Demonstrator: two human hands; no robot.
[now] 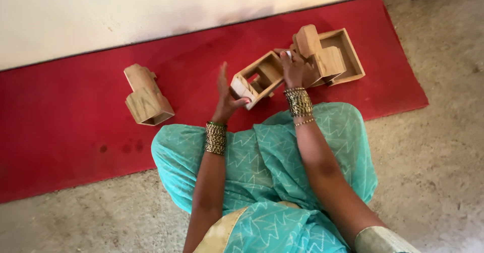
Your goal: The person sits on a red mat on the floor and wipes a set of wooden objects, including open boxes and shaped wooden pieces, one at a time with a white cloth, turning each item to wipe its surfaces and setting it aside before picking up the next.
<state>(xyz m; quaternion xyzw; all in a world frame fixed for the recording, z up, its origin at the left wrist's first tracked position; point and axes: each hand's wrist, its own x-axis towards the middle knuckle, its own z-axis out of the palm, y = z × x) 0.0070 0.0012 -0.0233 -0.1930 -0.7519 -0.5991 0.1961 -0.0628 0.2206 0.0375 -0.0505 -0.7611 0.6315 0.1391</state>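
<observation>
The open wooden frame (257, 79) is held above the red mat (75, 122). The right hand (292, 67) grips its far edge; the left hand (225, 95), fingers spread, supports the near end. Better to keep the frame level, with the thumb firmly under.

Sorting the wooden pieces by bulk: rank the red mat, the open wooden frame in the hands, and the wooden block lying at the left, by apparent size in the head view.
1. Red mat, by far the largest.
2 and 3. Open wooden frame and wooden block look alike in size; the frame is held up nearer the camera, so no ranking.
</observation>
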